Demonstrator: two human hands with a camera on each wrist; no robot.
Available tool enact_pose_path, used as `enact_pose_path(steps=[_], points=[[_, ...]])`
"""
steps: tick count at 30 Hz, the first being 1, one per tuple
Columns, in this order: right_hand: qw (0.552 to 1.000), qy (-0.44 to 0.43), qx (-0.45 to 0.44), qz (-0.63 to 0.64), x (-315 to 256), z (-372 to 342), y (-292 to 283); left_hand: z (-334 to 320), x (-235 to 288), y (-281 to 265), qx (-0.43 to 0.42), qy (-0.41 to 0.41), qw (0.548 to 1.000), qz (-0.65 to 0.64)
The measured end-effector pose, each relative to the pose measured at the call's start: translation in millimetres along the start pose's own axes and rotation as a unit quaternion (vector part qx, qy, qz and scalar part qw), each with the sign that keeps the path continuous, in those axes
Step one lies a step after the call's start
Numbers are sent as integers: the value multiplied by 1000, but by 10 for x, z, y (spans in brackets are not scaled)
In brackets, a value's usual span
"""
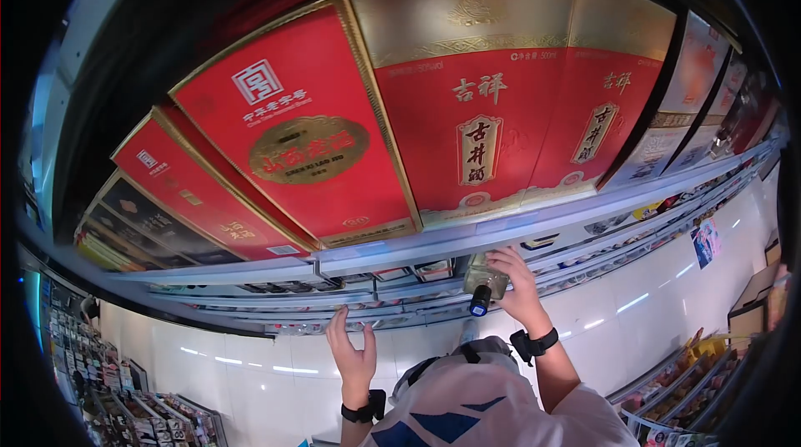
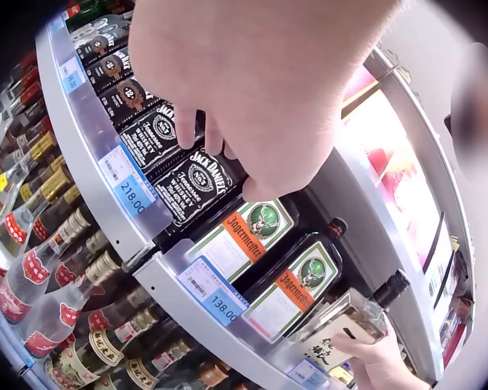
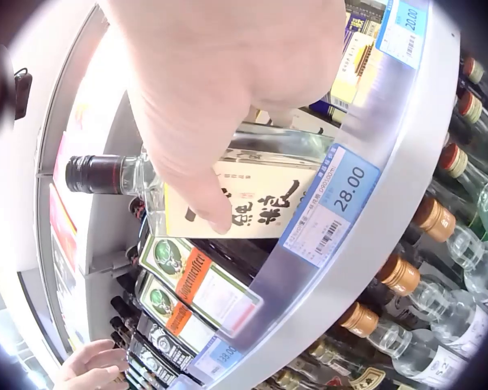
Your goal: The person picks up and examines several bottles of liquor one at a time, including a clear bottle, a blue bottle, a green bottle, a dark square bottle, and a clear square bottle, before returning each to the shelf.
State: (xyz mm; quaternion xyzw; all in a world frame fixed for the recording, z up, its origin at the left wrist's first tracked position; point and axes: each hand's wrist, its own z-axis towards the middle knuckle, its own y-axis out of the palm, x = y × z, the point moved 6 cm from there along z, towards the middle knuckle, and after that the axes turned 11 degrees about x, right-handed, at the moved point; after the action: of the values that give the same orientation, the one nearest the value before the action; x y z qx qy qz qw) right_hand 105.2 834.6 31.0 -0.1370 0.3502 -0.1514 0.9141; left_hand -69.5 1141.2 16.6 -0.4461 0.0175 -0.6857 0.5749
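My right hand (image 1: 523, 290) grips a clear square bottle (image 1: 486, 278) with a black cap, tilted at the shelf edge. In the right wrist view the thumb of the right hand (image 3: 220, 97) presses on the cream label of the bottle (image 3: 256, 197). My left hand (image 1: 352, 353) is raised near the shelf, holding nothing. In the left wrist view the left hand (image 2: 236, 89) hangs over black Jack Daniel's boxes (image 2: 197, 185), its fingers pointing down; whether they touch the boxes I cannot tell. Beside the boxes stand green-and-orange labelled bottles (image 2: 297, 284).
Red and gold boxes (image 1: 304, 142) line the upper shelf close in front of my head. Price tags (image 3: 332, 205) run along the shelf edge, with rows of bottles (image 2: 37, 280) on a lower shelf. Stocked racks (image 1: 158, 422) stand behind on the pale floor (image 1: 267, 376).
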Motion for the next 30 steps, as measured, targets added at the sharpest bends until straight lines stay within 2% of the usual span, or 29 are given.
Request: enact_pose_path(steps=[2,4,8,10,12,14,16,17,18,19,20,21,22,24,26,28,29,30], points=[[1000,-15,-17,7,-36,-115,-10,-32,-9,-83,6,4,1000,-10],[989,-132,-22,-61,-253,-172,-10,-45,-27,-146,5,15,1000,-12],[984,-172,-18,-46,-708,-302,-135,-175,-78,-275,5,-11,999,-50],[978,-204,-11,-47,-938,-352,-178,-233,-61,-286,-10,13,998,-58],[992,-111,24,53,-1109,-432,-232,-287,-4,-297,-32,25,995,-91],[991,-102,40,79,-1233,-604,-248,-346,55,-297,-59,35,990,-123],[986,104,69,109,-1299,-795,-294,-469,89,-185,-182,-25,948,-261],[975,158,62,145,-1375,-823,-308,-531,125,-151,-227,-39,928,-294],[936,251,76,236,-1441,-876,-262,-595,162,-119,-271,-56,905,-324],[911,307,64,267,-1449,-935,-227,-680,293,-102,-308,-103,848,-418],[883,359,56,299,-1457,-971,-179,-710,422,-120,-328,-133,814,-460],[832,414,55,365,-1579,-920,-124,-736,556,-140,-346,-164,777,-500],[816,437,71,372,-1618,-966,-119,-764,688,-161,-362,-197,737,-535],[805,447,108,376,-1672,-960,-121,-851,707,-144,-378,-214,741,-512],[822,447,100,339,-1688,-993,-186,-933,743,-113,-402,-241,716,-517],[822,373,111,417,-1701,-967,-224,-961,831,-138,-411,-248,692,-539],[827,370,94,412,-1689,-1025,-208,-1003,850,-122,-411,-240,693,-542],[789,390,120,460,-1625,-1134,-154,-1109,857,-79,-421,-296,630,-582]])
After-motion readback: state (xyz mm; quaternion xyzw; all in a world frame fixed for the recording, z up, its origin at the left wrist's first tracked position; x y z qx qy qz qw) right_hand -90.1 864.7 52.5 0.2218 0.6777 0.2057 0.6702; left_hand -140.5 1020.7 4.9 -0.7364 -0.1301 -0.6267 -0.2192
